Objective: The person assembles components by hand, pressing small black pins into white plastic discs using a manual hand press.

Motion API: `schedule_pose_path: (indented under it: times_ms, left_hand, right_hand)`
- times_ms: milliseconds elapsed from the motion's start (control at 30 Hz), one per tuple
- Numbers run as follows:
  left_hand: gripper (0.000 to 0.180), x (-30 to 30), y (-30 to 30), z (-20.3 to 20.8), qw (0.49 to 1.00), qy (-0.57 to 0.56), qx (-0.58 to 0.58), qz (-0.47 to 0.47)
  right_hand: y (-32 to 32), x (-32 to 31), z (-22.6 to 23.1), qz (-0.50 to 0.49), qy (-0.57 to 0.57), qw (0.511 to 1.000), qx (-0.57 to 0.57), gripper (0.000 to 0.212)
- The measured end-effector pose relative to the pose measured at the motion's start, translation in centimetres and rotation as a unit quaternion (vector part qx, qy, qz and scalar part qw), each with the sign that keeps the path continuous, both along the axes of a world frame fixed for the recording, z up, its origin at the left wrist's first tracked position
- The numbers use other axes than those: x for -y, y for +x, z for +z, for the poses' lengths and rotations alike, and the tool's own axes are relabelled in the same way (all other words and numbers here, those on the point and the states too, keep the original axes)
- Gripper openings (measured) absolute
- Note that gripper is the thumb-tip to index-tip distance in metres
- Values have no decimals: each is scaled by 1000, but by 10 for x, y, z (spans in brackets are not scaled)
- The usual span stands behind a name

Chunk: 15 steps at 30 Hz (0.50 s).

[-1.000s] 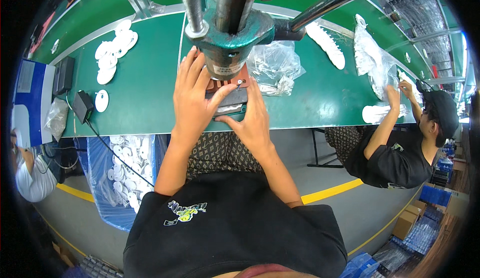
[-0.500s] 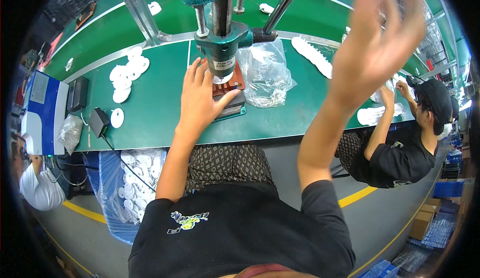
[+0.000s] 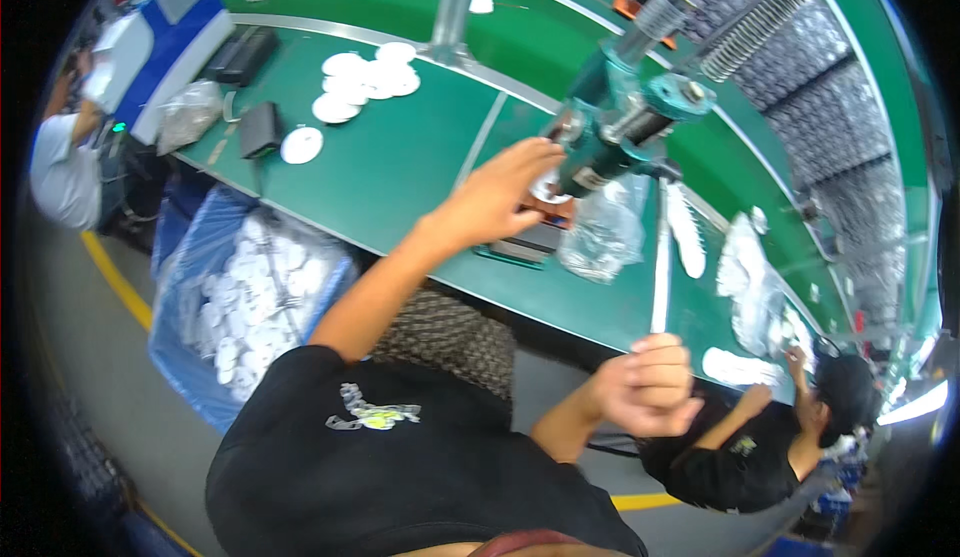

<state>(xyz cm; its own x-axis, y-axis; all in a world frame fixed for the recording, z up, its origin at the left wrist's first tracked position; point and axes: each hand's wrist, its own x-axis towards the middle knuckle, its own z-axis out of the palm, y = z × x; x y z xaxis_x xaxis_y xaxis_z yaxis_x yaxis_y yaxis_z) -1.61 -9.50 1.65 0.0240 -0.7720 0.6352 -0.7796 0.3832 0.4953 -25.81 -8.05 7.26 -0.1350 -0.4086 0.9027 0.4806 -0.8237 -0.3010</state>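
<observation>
A green hand press stands on the bench, tilted in my view. Its long metal lever is swung down toward me, and my right hand is closed round the lower end. My left hand rests at the press base, fingers stretched out beside the orange-brown fixture and thumb apart. Under the press ram a white round piece shows in part; my fingertips next to it are partly hidden.
White discs lie on the green bench at left, near a black adapter. Beside the press sits a clear plastic bag. A blue-lined bin of white discs stands below. A co-worker sits at right.
My right hand has come down from its raised position and closed on the lever, which has swung down toward me. My left hand stays at the fixture. The view has turned and tilted.
</observation>
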Motion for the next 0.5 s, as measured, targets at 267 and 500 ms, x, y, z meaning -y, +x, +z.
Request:
schedule_pose_path:
  times_ms: [267, 500]
  left_hand:
    - [52, -26, -5, 7, 993, -79, 41, 74]
    - [31, -106, -48, -5, 863, 144, -481, -55]
  right_hand:
    - [70, 42, 127, -17, 110, 993, -41, 45]
    - [52, 2, -60, -137, -68, 881, -448, 46]
